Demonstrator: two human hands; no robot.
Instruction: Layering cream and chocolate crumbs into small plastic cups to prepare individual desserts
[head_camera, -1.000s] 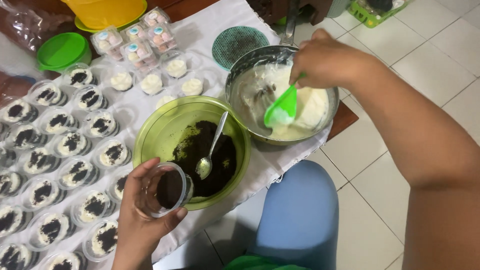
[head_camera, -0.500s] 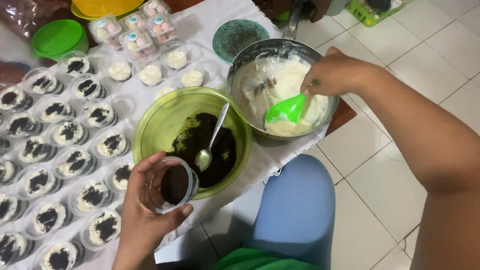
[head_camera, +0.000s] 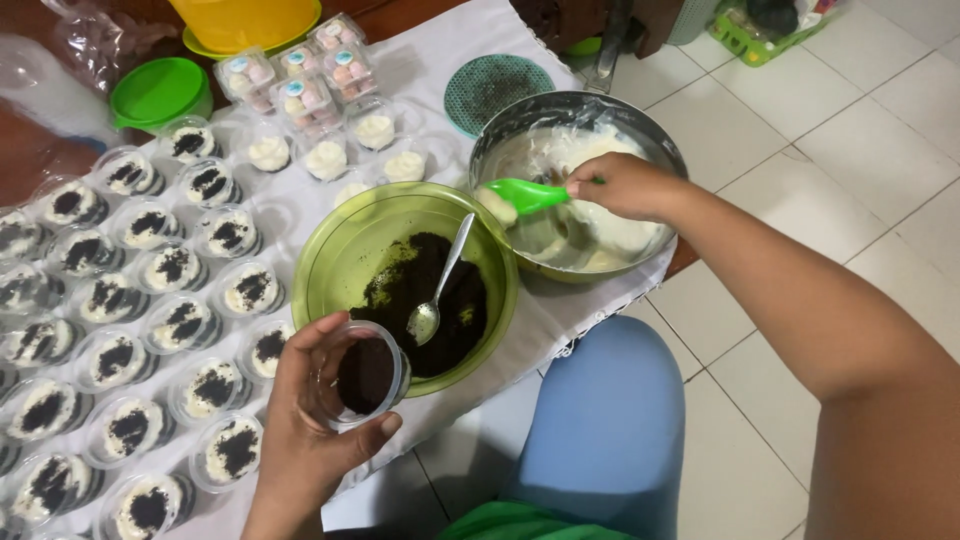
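My left hand (head_camera: 310, 430) grips a small clear plastic cup (head_camera: 367, 374) with dark crumbs at its bottom, held beside the rim of a green bowl (head_camera: 345, 245). That bowl holds dark cookie crumbs and a metal spoon (head_camera: 437, 290). My right hand (head_camera: 625, 185) holds a green plastic spoon (head_camera: 525, 193) with white cream on its tip, lifted over a metal bowl (head_camera: 590, 105) of white cream.
Several clear cups with cream and dark crumbs (head_camera: 160, 320) cover the white cloth at left. Plain cream cups (head_camera: 325, 158), packed sweets (head_camera: 300, 75), a green lid (head_camera: 160, 90), a yellow container (head_camera: 245, 20) and a round green lid (head_camera: 497, 90) sit behind. Tiled floor lies at right.
My right hand has lifted the green spoon out of the cream and carried it left towards the metal bowl's left rim. The left hand still holds the cup in the same place.
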